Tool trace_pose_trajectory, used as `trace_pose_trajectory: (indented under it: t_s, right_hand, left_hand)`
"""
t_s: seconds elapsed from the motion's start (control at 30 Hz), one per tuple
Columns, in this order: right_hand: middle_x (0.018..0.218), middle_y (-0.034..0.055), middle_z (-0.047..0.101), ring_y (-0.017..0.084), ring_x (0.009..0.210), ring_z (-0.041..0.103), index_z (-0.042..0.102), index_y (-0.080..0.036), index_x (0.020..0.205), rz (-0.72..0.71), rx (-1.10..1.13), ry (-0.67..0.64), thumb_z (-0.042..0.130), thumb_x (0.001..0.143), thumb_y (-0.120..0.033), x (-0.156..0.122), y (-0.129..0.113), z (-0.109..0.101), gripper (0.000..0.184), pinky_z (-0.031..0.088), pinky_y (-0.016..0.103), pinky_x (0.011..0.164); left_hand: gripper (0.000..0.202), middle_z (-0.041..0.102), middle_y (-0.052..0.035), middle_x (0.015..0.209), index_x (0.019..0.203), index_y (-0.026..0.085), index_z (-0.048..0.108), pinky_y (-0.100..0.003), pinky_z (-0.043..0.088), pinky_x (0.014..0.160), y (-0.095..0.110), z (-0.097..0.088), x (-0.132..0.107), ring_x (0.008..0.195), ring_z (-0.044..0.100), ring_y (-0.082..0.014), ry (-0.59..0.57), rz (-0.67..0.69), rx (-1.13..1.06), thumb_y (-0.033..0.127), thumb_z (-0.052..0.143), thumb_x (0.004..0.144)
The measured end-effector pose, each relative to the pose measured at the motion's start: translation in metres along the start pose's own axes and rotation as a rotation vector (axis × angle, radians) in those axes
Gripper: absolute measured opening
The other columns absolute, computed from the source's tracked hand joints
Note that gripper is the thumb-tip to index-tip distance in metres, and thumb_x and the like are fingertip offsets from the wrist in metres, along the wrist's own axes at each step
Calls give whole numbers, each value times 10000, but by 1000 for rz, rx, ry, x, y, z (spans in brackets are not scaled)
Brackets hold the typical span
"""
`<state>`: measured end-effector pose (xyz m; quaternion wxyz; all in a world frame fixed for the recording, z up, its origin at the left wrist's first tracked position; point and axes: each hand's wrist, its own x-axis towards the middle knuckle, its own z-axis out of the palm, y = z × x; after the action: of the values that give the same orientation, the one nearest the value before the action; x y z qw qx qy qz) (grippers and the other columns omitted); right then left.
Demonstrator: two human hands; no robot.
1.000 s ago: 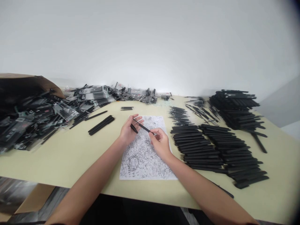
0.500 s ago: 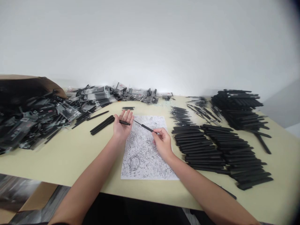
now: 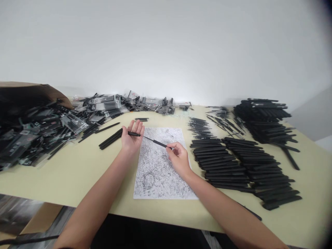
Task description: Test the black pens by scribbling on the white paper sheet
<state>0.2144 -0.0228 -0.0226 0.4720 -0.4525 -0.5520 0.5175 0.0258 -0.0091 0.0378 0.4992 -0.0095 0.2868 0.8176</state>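
Note:
My left hand [image 3: 131, 141] is palm up with its fingers stretched out. A short black pen piece [image 3: 134, 134] lies across its palm near the thumb; whether it is a cap or a barrel I cannot tell. Between the thumb and fingers of my right hand [image 3: 178, 157] is a black pen barrel [image 3: 159, 143]. A thin refill [image 3: 147, 138] sticks out of its far end, and the tip comes close to the left fingers. Under both hands lies a sheet of paper [image 3: 160, 173] covered in dark scribbles.
Stacked black pens [image 3: 223, 162] fill the right side, with a higher pile [image 3: 261, 117] behind. Thin refills [image 3: 199, 128] lie beside them. On the left, packaged pens [image 3: 28, 138] spill from a brown box [image 3: 52, 90]. Several loose pens [image 3: 111, 139] rest near my left hand.
My left hand has shifted slightly left with the pen piece. The barrel and refill in my right hand have moved a little left as well.

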Motion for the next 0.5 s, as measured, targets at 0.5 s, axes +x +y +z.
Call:
trace_pose_trajectory:
  t_s: [0.5]
  right_hand:
    - [510,-71,460,103,466,418,629,-205,842,-31,-38,-6,635,761,-379,-1,-3,0,192,328,235,466]
  left_hand:
    - [476,725,-88,912,1059,182,673,-348,491,958,-9,-7,6,873,696,-172,-84,47,160,530,360,967]
